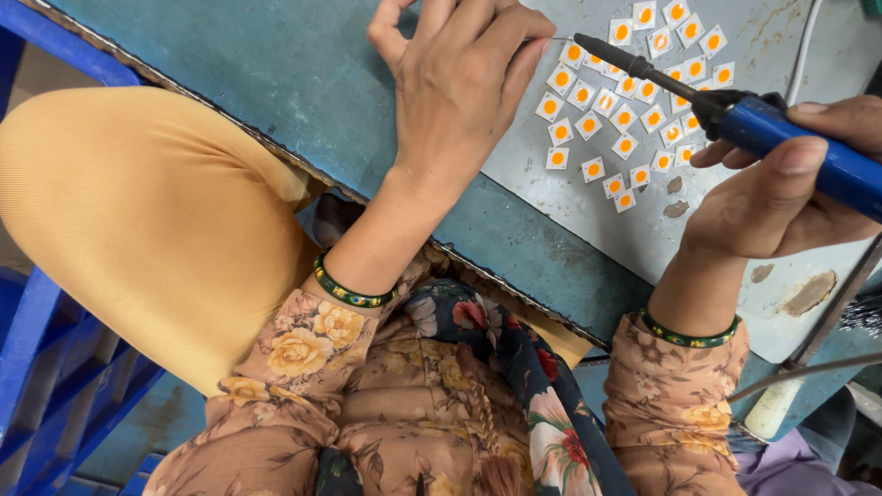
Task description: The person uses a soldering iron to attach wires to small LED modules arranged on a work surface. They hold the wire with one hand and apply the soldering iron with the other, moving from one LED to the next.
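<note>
My right hand point(781, 188) grips a soldering iron point(735, 110) with a blue handle and a dark tip that points left toward a cluster of several small white square chips with orange round centres point(625, 101). The chips lie in rows on a grey metal plate point(588, 202). My left hand point(459, 73) rests just left of the chips, fingers pinched together on a thin wire point(558, 39) near the iron's tip. Both wrists wear green bangles.
The plate sits on a blue-green table point(276, 64) with a worn front edge. Brown burn marks point(808, 292) stain the plate at right. A white cable point(804, 50) runs along the top right. A blue frame point(46, 367) stands lower left.
</note>
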